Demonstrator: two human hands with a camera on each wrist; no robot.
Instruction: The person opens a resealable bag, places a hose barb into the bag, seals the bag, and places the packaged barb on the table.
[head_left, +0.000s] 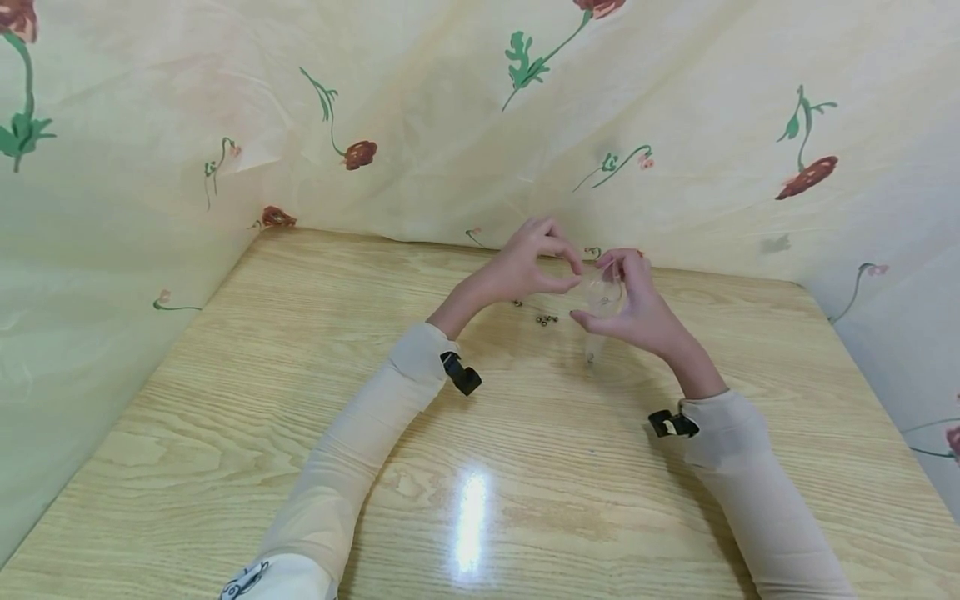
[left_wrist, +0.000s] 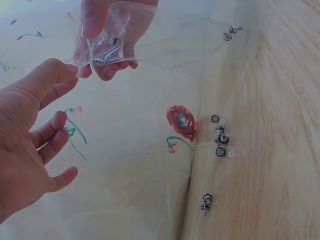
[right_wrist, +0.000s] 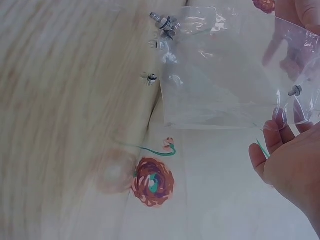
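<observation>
A clear plastic zip bag (head_left: 600, 290) is held up between both hands over the far part of the table. My right hand (head_left: 637, 310) grips it around the side, with fingers behind the plastic in the left wrist view. My left hand (head_left: 525, 260) bends thumb and index finger together at the bag's mouth edge; its other fingers are spread in the left wrist view. A small metal fitting (right_wrist: 295, 90) with a dark ring shows through the bag. Loose metal fittings (left_wrist: 220, 135) of the same sort lie on the table below the hands.
The wood-grain table (head_left: 525, 483) meets a flowered cloth (head_left: 450, 100) hung behind it and at the sides. Further fittings lie apart from the cluster, one of them (left_wrist: 206, 204) close to the cloth. Small white bits (left_wrist: 231, 154) lie among them.
</observation>
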